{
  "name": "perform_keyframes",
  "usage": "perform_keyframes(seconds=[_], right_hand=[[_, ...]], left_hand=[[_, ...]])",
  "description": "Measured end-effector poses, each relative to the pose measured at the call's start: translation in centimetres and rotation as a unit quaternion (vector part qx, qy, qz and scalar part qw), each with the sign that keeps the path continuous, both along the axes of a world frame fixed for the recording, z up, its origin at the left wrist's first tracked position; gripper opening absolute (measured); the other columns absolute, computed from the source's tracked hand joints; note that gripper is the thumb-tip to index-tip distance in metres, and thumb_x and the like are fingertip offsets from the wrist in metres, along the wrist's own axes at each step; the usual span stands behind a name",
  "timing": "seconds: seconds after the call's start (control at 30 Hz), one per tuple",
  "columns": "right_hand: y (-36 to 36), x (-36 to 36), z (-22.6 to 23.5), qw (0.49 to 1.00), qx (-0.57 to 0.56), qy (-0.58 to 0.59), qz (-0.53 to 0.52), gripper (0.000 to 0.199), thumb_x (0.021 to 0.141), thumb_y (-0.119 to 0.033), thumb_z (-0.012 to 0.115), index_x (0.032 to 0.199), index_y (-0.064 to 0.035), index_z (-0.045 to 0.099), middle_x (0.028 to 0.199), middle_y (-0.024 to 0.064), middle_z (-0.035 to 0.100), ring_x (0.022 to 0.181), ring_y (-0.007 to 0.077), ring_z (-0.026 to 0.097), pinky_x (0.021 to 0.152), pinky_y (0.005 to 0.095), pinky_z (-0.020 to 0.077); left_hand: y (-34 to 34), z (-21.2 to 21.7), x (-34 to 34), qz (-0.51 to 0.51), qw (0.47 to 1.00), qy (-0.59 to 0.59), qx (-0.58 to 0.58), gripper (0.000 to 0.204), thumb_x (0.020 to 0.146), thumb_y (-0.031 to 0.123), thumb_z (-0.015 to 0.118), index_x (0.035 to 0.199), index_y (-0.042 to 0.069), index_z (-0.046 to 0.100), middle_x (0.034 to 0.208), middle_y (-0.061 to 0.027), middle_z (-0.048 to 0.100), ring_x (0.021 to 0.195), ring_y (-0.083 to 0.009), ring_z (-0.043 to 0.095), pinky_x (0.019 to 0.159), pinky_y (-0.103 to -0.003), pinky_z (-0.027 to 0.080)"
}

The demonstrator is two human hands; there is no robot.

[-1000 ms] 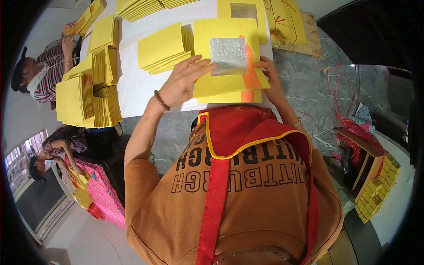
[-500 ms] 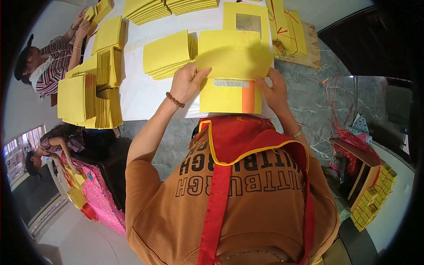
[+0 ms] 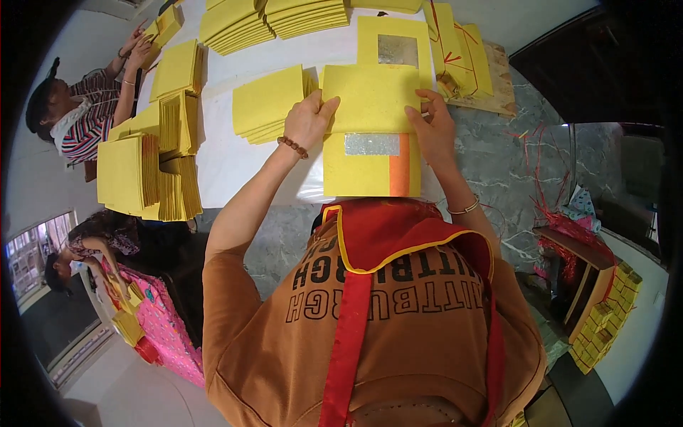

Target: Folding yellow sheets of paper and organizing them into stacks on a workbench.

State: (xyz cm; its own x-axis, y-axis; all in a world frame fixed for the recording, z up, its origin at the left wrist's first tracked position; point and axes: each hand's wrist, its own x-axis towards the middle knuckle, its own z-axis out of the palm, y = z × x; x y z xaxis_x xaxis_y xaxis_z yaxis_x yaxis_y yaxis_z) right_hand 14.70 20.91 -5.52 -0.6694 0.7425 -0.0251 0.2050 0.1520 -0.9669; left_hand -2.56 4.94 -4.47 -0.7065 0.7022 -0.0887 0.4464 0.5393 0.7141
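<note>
A plain yellow paper sheet [image 3: 373, 98] lies nearly flat at the front of the white table, between my two hands. My left hand [image 3: 307, 119] grips its left edge, thumb on the paper. At the opposite edge my right hand [image 3: 434, 127] holds the sheet between thumb and curled fingers. Just nearer to me, partly covered by that sheet, is a yellow paper piece [image 3: 356, 174] with a silver speckled rectangle and an orange strip. A fanned stack of yellow paper [image 3: 267, 103] rests left of the sheet. Beyond it lies another yellow piece [image 3: 366, 43] with a silver square.
Stacks of folded yellow paper [image 3: 128, 174] line the table's left side, with more stacks [image 3: 231, 28] at the far edge. Bundles tied with red string [image 3: 459, 57] sit on a wooden board [image 3: 501, 78] at right. Two other people work with yellow paper on the left.
The yellow sheet, raised and bowed with a shadow on it before, now lies flatter. My right hand has shifted up along its edge. The whole view has moved slightly.
</note>
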Motion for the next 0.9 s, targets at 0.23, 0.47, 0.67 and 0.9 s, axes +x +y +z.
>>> perform_keyframes(seconds=[0.23, 0.47, 0.67, 0.9], right_hand=[[0.6, -0.8, -0.2, 1.0, 0.0, -0.021, -0.007, 0.03, 0.079, -0.013, 0.063, 0.106, -0.0074, 0.052, 0.069, 0.0027, 0.054, 0.057, 0.0095, 0.049, 0.054, 0.0259, 0.0407], [0.9, -1.1, -0.9, 0.999, 0.018, -0.031, -0.015, 0.028, 0.077, -0.013, 0.064, 0.101, -0.0056, 0.05, 0.066, 0.0044, 0.052, 0.059, 0.0132, 0.049, 0.056, 0.0287, 0.0412], [0.9, -1.1, -0.6, 0.999, 0.011, -0.03, -0.014, 0.026, 0.077, -0.013, 0.063, 0.099, -0.0048, 0.051, 0.065, 0.0043, 0.052, 0.058, 0.0134, 0.05, 0.056, 0.0289, 0.042], [-0.7, -0.3, 0.1, 0.992, 0.097, -0.072, -0.028, 0.038, 0.076, -0.016, 0.066, 0.109, -0.0044, 0.05, 0.09, 0.0094, 0.056, 0.074, 0.0143, 0.054, 0.064, 0.0299, 0.0441]], left_hand=[[0.1, -1.0, -0.8, 0.005, 0.999, -0.044, 0.02, 0.041, 0.085, 0.039, 0.055, 0.073, 0.0, 0.052, 0.06, -0.0171, 0.055, 0.057, -0.0322, 0.055, 0.053, -0.042, 0.041], [-0.2, 3.0, 0.4, 0.014, 1.0, -0.016, -0.004, 0.041, 0.084, 0.033, 0.059, 0.109, 0.002, 0.051, 0.084, -0.0122, 0.061, 0.07, -0.0266, 0.057, 0.061, -0.039, 0.043], [1.4, 3.7, 2.9, -0.245, 0.896, 0.37, 0.018, 0.057, 0.086, 0.039, 0.054, 0.135, 0.016, 0.036, 0.136, -0.0154, 0.038, 0.123, -0.0342, 0.036, 0.099, -0.048, 0.029], [1.3, 0.2, 4.2, -0.322, 0.882, 0.338, -0.064, 0.066, 0.085, 0.057, 0.039, 0.14, 0.022, 0.028, 0.146, -0.0121, 0.023, 0.133, -0.0335, 0.02, 0.106, -0.051, 0.017]])
